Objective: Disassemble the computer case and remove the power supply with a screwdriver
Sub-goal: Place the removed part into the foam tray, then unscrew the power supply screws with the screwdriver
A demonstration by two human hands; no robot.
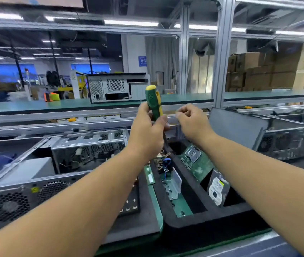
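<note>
Two bare forearms reach over a black foam tray [199,219] holding a green circuit board [196,164] and a hard drive [217,190]; at lower left lies the opened computer case [41,164], grey metal with perforated vents, its drive cage exposed; above the tray the left hand [147,130] grips a green-and-yellow screwdriver [154,102] upright by the handle; the right hand [194,121] is curled, whether pinching anything cannot be told; another case [117,87] stands on the far shelf.
</note>
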